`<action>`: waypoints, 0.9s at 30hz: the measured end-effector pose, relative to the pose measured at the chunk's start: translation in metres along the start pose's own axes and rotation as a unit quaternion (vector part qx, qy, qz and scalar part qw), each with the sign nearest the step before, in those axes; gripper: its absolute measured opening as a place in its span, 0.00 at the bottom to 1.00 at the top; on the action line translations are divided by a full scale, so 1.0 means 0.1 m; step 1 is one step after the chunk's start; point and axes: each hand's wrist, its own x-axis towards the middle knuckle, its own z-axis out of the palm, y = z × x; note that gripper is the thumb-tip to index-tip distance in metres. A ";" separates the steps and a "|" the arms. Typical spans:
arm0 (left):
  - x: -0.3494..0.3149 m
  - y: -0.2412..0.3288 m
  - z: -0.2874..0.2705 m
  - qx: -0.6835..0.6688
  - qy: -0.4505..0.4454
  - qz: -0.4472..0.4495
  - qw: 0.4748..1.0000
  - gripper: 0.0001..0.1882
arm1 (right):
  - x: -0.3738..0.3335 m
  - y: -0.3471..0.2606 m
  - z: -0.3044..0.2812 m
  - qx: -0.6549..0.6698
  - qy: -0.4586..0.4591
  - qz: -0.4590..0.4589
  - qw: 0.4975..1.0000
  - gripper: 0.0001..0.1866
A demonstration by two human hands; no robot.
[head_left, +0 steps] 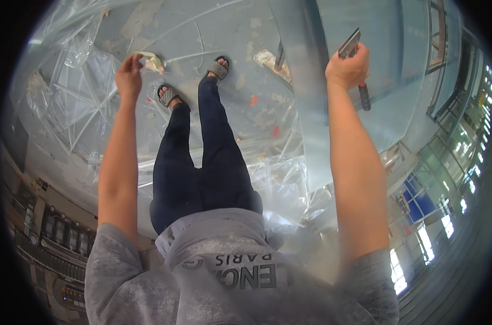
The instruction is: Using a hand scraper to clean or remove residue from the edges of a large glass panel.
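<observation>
When followed outward from the grey shirt (219,238), past dark trousers (202,146), first to the right hand (348,67): fingers curled well closed around a bladed tool (350,44), blade poking out above the fist, black-and-red handle (365,98) showing below, seemingly all one piece. Held over a translucent bluish panel (392,81), with no way to tell whether touching it. Probably light and stiff, thin-edged enough to be treated as sharp; best gripped by the handle alone, well behind the blade.

At the left hand (128,76), fingers bent and drawn close together, right beside a pale yellow scrap (155,65); impossible to tell whether pinching it or merely overlapping it in view. By its look, soft, limp and nearly weightless, likely easy to tear, best taken by a loose corner.

Hidden: the tool's middle, inside the fist, and the left palm. Cut off: the panel's far end, beyond the upper rim. Lower down, on the worn grey floor (175,35), two sandals (219,69), crumpled clear sheeting (89,92), probably slippery, and a whitish bundle (267,62) too unclear to name. Farther off, at right, bright windows (427,244), bent and washed out.
</observation>
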 end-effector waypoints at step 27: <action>0.80 0.97 -0.24 0.106 -0.040 0.023 0.993 0.19 | -0.01 -0.01 -0.08 -0.003 -0.009 -0.039 0.999 0.11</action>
